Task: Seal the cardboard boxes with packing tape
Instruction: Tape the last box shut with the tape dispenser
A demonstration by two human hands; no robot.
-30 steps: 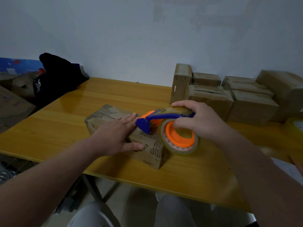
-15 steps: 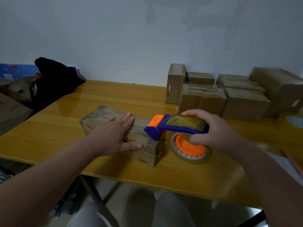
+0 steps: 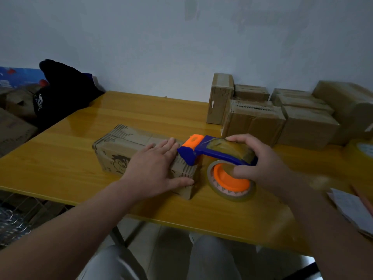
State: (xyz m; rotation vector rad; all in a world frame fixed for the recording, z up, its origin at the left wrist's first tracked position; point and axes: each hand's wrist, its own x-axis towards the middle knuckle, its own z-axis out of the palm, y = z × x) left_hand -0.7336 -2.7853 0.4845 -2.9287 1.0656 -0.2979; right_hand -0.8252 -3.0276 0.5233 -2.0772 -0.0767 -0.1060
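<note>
While the left hand (image 3: 153, 168) lies flat on the box (image 3: 119, 152), fingers straight across the top and thumb down the near face, it pins the carton against a tape pull. The hand is open and pressing, curled round nothing. The box sits near the front edge of the table (image 3: 60, 168), long axis running 10 to 4 o'clock, cartoon print on the near side.

The right hand (image 3: 262, 164) is clamped on the tape dispenser (image 3: 214, 151), fingers over the blue top. Its thumb sits on the orange hub of the tape roll (image 3: 232, 196), probably braking it. The dispenser is at 3 o'clock of the box, its blue-and-orange nose at the box's right end corner. Can't tell whether tape is stuck down there or already cut. The roll looks to be resting on the table or just off it.

Likely step: finishing a strip at the box end. Next would be tilting the nose down to cut, left hand bracing. Risk is the tape wrinkling or the box skidding.

Stacked boxes (image 3: 282, 122) stand at 1 o'clock by the wall, probably a done pile. A black cap (image 3: 60, 93) lies at 10 o'clock and papers (image 3: 355, 209) at 4.
</note>
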